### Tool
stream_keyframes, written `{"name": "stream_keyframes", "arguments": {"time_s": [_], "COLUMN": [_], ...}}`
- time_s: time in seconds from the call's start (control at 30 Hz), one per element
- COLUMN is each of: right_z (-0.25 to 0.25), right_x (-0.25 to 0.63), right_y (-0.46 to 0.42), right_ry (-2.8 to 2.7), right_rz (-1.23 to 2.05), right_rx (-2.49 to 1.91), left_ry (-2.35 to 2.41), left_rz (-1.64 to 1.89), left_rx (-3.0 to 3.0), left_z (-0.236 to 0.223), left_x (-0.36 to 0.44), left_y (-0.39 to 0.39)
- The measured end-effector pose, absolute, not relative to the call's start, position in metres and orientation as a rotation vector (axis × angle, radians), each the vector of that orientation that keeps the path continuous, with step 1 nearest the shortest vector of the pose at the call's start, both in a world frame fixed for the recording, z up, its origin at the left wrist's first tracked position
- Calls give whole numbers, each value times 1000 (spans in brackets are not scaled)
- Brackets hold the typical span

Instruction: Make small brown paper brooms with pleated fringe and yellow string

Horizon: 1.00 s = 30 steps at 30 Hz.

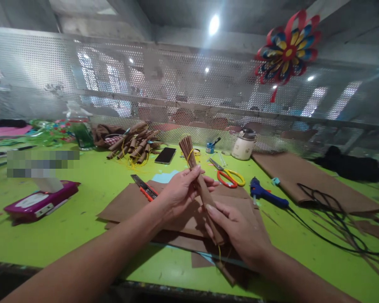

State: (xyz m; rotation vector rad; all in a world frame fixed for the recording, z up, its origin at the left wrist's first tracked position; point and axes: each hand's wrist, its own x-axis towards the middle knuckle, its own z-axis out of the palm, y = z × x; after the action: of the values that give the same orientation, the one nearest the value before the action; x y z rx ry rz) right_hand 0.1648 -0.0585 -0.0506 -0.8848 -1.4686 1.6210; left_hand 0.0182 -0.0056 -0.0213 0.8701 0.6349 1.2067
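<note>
A small brown paper broom is held aslant above the table, its fringed end up and to the left. Yellow string circles it just under the fringe, and more string hangs from the lower end. My left hand pinches the upper part between thumb and fingers. Around the lower part of the handle my right hand is closed. Below them lie stacked brown paper sheets, with a red and black utility knife on their left side. Another rolled brown piece lies near the front edge.
Scissors, a blue glue gun with its black cord, and folded brown paper lie to the right. Behind are a phone, bundled brown rolls and a white bottle. A purple device stands left.
</note>
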Motion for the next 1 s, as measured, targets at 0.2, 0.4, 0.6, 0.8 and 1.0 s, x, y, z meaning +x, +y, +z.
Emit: {"name": "stream_keyframes", "arguments": {"time_s": [0.2,0.4,0.6,0.8,1.0], "right_z": [-54,-47,-41,-19,18], "right_x": [165,170,182,193,194], "right_y": [-58,-60,-40,-18,2], "right_ry": [-1494,-1657,-1635,-1374,-1301], "right_rz": [1581,1380,1200,1239,1453], "right_rx": [-928,-1058,-1051,-956,-746], "left_ry": [627,646,750,704,568], "left_rz": [1293,1266,1183,1098,994], "left_rx": [834,808,937,1050,1068], "left_z": [-25,-21,-20,-21,-19], "left_x": [20,16,14,20,24], "left_y": [-4,-4,-8,-18,-26]}}
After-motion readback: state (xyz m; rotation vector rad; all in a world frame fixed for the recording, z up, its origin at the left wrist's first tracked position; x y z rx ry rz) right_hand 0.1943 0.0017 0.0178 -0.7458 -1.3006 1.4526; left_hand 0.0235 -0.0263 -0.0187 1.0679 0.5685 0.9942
